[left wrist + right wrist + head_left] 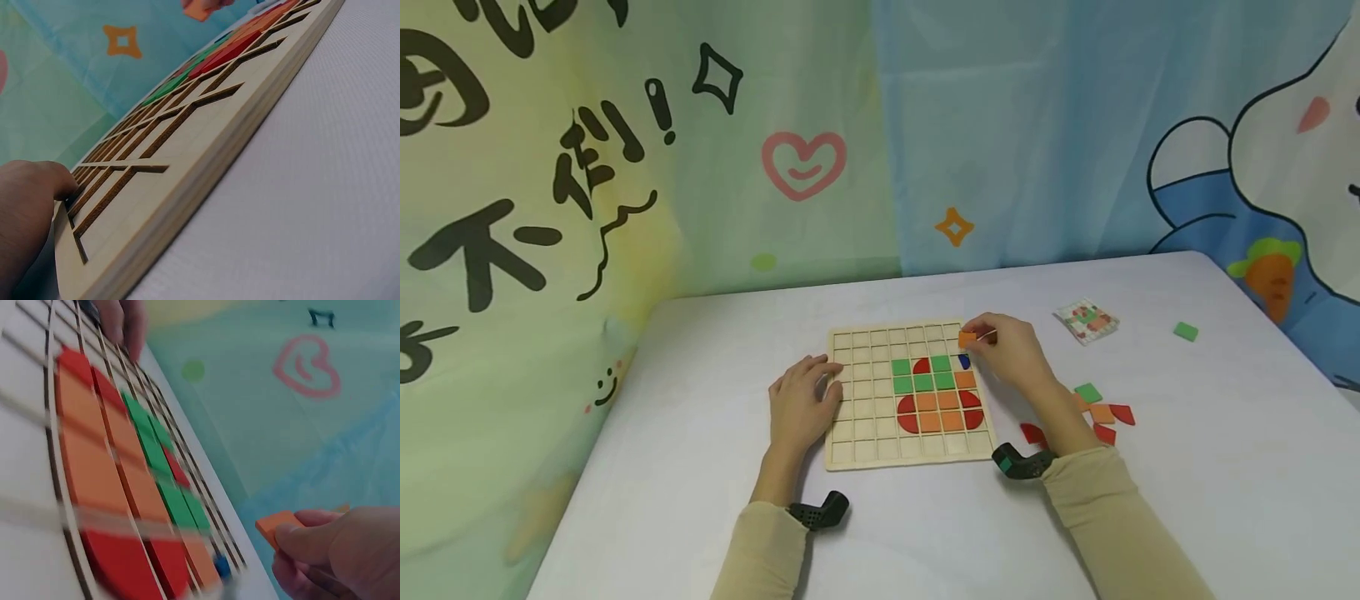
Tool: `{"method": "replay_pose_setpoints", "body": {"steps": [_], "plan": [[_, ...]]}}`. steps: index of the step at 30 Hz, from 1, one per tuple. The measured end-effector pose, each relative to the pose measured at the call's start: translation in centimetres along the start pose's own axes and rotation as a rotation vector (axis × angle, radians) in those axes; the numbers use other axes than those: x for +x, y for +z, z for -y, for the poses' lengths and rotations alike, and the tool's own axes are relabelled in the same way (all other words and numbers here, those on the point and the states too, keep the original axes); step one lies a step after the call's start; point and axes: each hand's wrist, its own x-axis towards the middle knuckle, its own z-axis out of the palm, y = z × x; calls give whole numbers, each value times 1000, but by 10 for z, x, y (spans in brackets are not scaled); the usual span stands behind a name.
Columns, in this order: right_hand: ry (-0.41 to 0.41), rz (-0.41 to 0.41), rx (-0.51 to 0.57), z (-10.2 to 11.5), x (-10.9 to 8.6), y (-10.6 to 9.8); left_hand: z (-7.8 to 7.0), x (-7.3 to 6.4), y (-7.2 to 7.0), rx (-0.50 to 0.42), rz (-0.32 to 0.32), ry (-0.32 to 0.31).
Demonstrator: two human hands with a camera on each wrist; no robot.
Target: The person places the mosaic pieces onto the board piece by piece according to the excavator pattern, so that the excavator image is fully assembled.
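Observation:
A wooden grid board [865, 452] lies on the table, its right half partly filled with green, red and orange tiles and one blue piece [964, 362]. My left hand [805, 402] rests at the board's left edge, fingers on its rim and outer squares. Over the board's far right corner, my right hand [1011, 350] pinches an orange square tile [275, 526] between thumb and fingers. That tile is held above the grid, near the blue piece. A thin pale edge also shows among the right fingers in the head view.
Loose tiles, among them a green one [1087, 392] and a red one [1122, 414], lie right of the board, some partly behind the right forearm. A pattern card stack [1086, 322] sits farther back, with a lone green tile [1186, 332] to its right. A printed curtain hangs behind the table.

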Motion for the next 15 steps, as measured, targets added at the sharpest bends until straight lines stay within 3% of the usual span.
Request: {"method": "replay_pose_setpoints", "body": {"steps": [7,15], "plan": [[-112,106,72,40,7,32,1,0,2,-10,-6,-1],[-154,131,69,55,12,61,2,1,3,12,-26,3]]}}
